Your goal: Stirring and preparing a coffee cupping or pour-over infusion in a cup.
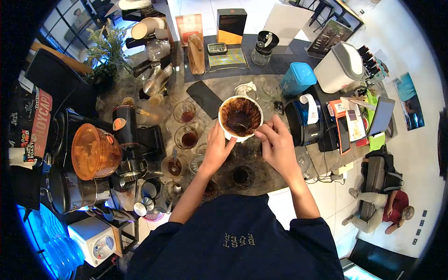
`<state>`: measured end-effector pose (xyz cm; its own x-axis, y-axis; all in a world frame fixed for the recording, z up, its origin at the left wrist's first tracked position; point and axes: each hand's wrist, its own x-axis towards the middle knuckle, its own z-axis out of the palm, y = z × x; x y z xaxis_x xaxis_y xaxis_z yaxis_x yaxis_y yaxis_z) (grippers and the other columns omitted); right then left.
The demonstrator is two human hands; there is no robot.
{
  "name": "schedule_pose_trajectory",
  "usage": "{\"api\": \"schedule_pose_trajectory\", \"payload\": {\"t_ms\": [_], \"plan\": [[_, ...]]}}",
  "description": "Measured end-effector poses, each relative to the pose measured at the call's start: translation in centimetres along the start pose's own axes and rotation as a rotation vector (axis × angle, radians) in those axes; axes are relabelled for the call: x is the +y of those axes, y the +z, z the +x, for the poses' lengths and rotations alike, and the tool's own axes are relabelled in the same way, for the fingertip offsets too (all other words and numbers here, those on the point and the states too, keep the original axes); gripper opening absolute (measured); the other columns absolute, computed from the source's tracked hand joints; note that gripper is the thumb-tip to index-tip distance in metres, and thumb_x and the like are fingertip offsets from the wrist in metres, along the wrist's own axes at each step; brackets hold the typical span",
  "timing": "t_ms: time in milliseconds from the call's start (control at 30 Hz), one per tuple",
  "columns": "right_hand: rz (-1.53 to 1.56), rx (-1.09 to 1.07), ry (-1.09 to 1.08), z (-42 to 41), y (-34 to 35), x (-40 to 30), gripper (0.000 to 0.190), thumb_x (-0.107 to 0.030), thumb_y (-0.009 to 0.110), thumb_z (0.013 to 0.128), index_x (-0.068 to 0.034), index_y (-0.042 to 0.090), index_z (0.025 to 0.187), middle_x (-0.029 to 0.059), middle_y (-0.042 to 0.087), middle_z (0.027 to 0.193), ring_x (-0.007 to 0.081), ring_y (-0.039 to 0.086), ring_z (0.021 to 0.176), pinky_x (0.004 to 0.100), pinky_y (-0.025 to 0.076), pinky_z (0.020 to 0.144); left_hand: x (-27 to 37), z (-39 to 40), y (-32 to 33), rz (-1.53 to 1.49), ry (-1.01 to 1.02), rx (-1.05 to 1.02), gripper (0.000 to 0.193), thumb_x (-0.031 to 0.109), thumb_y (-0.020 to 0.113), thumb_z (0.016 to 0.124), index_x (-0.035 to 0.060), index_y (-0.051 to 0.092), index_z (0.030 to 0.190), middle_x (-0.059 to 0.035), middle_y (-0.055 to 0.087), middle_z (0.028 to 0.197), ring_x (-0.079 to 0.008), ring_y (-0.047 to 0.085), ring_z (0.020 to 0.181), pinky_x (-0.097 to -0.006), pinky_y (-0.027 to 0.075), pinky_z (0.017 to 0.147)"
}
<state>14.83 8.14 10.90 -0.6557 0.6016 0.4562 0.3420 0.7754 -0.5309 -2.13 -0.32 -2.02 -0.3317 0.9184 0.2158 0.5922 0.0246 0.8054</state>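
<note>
My left hand grips the side of a round white vessel, a cup or coffee dripper, above the counter. Wet coffee grounds coat its inner wall, with dark liquid in the middle. At the rim, the fingers of my right hand pinch a thin metal utensil; its tip is lost in the coffee. Left of the vessel stand two glasses with reddish-brown liquid, an upper glass and a lower glass. Below my hands is a glass of dark liquid.
A coffee grinder with an orange hopper crowds the left. Ahead are a scale, a hand grinder and a black mat piece. A blue container and receipt printer stand right. Someone sits beyond the counter.
</note>
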Motion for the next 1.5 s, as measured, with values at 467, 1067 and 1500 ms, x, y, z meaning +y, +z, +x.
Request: {"api": "schedule_pose_trajectory", "payload": {"t_ms": [467,1067,1500], "plan": [[-0.013,0.08,0.052,0.5,-0.6,0.9,0.01,-0.007,0.065,0.088,-0.001,0.056,0.088,0.0135,0.052,0.085,0.035,0.057,0.074,0.043,0.044,0.062,-0.2,0.0,0.2,-0.025,0.051,0.046,0.071,0.021,0.066,0.091,-0.0049,0.03,0.146,-0.0246,0.04,0.145,-0.0406,0.038,0.135,-0.0484,0.029,0.112],[-0.014,0.034,0.011,2.2,2.5,1.4,0.011,-0.006,0.06,0.093,0.002,0.053,0.089,0.0157,0.048,0.087,0.0367,0.055,0.076,0.0423,0.043,0.063,-0.6,0.0,0.4,0.0,0.007,0.007,0.07,0.019,0.066,0.091,-0.0043,0.03,0.146,-0.0248,0.039,0.145,-0.0404,0.037,0.135,-0.0476,0.029,0.112],[0.164,0.027,0.156,1.8,2.1,1.2,0.013,-0.008,0.055,0.096,0.003,0.054,0.09,0.0197,0.05,0.09,0.0416,0.055,0.08,0.0462,0.044,0.067,-0.3,0.1,0.2,-0.022,-0.006,0.012,0.07,0.019,0.067,0.091,-0.004,0.03,0.146,-0.0245,0.039,0.146,-0.0403,0.036,0.136,-0.0477,0.028,0.113]]}}
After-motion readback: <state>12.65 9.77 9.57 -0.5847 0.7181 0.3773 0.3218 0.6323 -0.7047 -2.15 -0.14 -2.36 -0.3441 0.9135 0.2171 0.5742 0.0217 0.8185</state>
